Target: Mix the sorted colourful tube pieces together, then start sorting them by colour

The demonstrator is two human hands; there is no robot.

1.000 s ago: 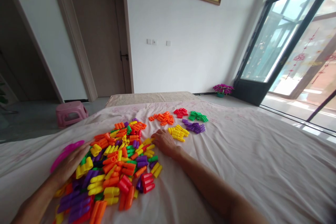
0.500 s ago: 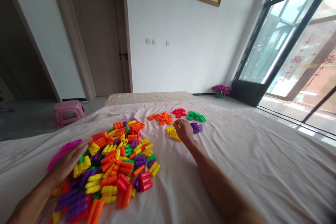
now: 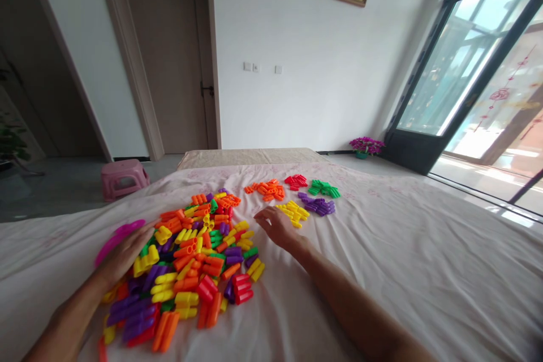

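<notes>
A large heap of mixed plastic building pieces (image 3: 190,266), joined tubes in orange, yellow, purple, red and green, lies on the bedsheet. At its left edge rests my left hand (image 3: 129,246), fingers stretched out, between the heap and a magenta plastic object (image 3: 111,242) that it partly covers. My right hand (image 3: 278,226) hovers over the sheet between the heap and a small group of yellow pieces (image 3: 296,213). Its fingers are slightly bent and nothing shows in them. Farther back lie single-colour groups: orange pieces (image 3: 268,189), red pieces (image 3: 296,182), green pieces (image 3: 324,188) and purple pieces (image 3: 320,205).
The wrinkled pale sheet (image 3: 382,254) spreads over a wide surface. On the floor to the left stands a pink stool (image 3: 124,179). A pot of magenta flowers (image 3: 365,146) sits by the glass door (image 3: 449,73); a wooden door (image 3: 167,62) is at the back left.
My right hand has let go of a yellow piece at the yellow group and moved left and nearer, towards the heap. My left hand stays at the heap's edge. The view has shifted slightly.
</notes>
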